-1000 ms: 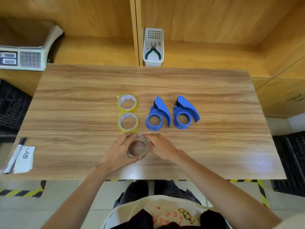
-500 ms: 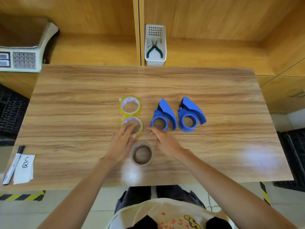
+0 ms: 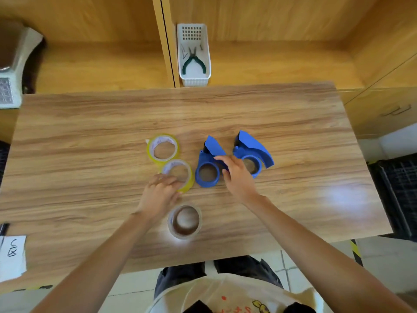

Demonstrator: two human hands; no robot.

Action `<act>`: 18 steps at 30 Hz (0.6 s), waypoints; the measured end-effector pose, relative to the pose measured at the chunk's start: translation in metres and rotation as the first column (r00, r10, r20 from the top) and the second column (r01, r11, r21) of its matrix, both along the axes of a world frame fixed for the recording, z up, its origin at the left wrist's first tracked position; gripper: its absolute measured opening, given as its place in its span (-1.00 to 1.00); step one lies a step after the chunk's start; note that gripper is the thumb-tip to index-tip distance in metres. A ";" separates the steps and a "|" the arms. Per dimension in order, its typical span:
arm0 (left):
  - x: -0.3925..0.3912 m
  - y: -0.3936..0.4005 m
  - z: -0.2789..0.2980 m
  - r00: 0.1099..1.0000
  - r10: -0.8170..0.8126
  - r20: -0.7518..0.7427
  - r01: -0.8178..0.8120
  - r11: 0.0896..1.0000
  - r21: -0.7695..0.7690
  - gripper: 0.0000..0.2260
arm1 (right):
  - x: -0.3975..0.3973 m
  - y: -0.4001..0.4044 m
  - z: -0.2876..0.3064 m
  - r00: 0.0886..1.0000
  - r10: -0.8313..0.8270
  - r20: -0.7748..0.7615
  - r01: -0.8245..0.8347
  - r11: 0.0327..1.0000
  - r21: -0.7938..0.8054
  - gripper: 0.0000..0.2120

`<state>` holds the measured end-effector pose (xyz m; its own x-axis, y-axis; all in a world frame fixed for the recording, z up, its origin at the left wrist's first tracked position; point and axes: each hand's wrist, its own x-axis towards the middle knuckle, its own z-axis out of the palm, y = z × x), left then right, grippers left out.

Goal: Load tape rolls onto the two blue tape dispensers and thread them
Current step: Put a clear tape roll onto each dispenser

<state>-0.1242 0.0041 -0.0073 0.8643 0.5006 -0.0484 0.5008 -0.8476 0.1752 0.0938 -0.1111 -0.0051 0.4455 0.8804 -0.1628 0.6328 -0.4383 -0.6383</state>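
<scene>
Lying on the wooden table (image 3: 90, 136), all items flat, as follows.

Yellow tape roll, far (image 3: 150, 152): left of centre, white inner core showing, a loose tab at its upper left edge. Untouched.

Yellow tape roll, near (image 3: 190, 177): just in front of the far roll, rims touching or nearly so. The left hand (image 3: 159, 195) rests on its front-left edge, fingers curled over the rim; whether the grip has closed on the roll cannot be told.

Blue dispenser, left (image 3: 207, 164): just right of the near yellow roll, ring end toward the person, cutter flap pointing away. Hub empty.

Blue dispenser, right (image 3: 253, 152): beside the first, same orientation, hub empty. The right hand (image 3: 237, 175) lies between the two dispensers, fingers loosely spread, fingertips (image 3: 217, 158) on the left dispenser's flap; part of the right dispenser's ring is hidden behind the hand. No firm grasp visible.

Brown tape roll (image 3: 171, 222): standing alone nearest the person, in front of the left hand, apart from both hands.

Off the table: white basket (image 3: 195, 81) on the shelf behind, holding pliers (image 3: 194, 61); weighing scale (image 3: 13, 71) at far left; paper slip (image 3: 12, 256) with handwriting at the table's near left corner.
</scene>
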 end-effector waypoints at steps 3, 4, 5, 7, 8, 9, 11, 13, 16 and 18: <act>0.022 -0.007 0.016 0.989 -0.052 0.136 0.053 0.999 -0.002 -0.84 | 0.014 -0.001 0.000 1.000 -0.013 -0.004 0.013 0.999 -0.031 -0.53; 0.031 -0.009 0.020 0.984 -0.080 0.158 0.081 0.997 0.000 -0.80 | 0.017 -0.001 0.000 1.000 -0.020 -0.016 0.019 0.999 -0.039 -0.53; 0.040 -0.011 0.023 0.981 -0.112 0.159 0.111 0.994 0.019 -0.80 | 0.019 0.000 -0.001 0.999 -0.026 -0.029 0.025 0.999 -0.044 -0.53; 0.059 -0.016 0.027 0.980 -0.167 0.112 0.164 0.986 0.040 -0.89 | 0.020 -0.001 -0.002 0.997 -0.043 -0.059 0.040 0.998 -0.056 -0.54; 0.067 -0.019 0.027 0.980 -0.185 0.068 0.182 0.983 0.035 -0.83 | 0.021 -0.001 -0.002 0.996 -0.048 -0.074 0.043 0.997 -0.062 -0.54; 0.075 -0.022 0.026 0.980 -0.199 0.019 0.198 0.980 0.019 -0.78 | 0.021 -0.002 -0.002 0.995 -0.049 -0.087 0.043 0.997 -0.067 -0.54; 0.085 -0.026 0.022 0.974 -0.210 -0.080 0.211 0.977 0.008 -0.72 | 0.020 -0.003 -0.002 0.992 -0.054 -0.117 0.046 0.996 -0.076 -0.53; 0.091 -0.027 0.016 0.968 -0.200 -0.154 0.200 0.980 -0.017 -0.73 | 0.018 -0.005 -0.001 0.988 -0.055 -0.143 0.043 0.995 -0.090 -0.52; 0.097 -0.027 0.010 0.975 -0.115 -0.191 0.094 0.989 -0.118 -0.77 | 0.014 -0.006 -0.002 0.985 -0.047 -0.167 0.026 0.992 -0.126 -0.51; 0.100 -0.027 0.005 0.976 -0.099 -0.195 0.078 0.991 -0.109 -0.72 | 0.015 -0.007 -0.002 0.983 -0.048 -0.177 0.023 0.989 -0.145 -0.51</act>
